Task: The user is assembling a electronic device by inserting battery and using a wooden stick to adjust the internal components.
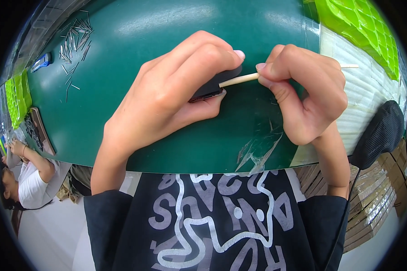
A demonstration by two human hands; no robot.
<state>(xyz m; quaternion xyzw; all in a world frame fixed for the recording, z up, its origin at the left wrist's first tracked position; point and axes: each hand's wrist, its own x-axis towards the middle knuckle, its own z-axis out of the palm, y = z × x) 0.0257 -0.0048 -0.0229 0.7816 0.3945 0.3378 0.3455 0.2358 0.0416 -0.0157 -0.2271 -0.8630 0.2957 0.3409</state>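
Observation:
Over the green table mat, my left hand point(176, 83) is closed round a small dark, flat device point(212, 86) with a rounded edge; most of it is hidden under my fingers. My right hand point(305, 86) pinches a thin pale wooden stick point(239, 80) between thumb and fingers. The stick's tip meets the device's near right edge, beside my left thumb. Its other end pokes out to the right behind my right hand.
Thin metal pins point(76, 40) lie scattered at the far left, near a blue tool point(41, 62). Green trays point(362, 31) stand at the far right. A black mesh-covered object point(382, 131) sits at right, cardboard point(371, 198) below it. Another person point(34, 180) works at left.

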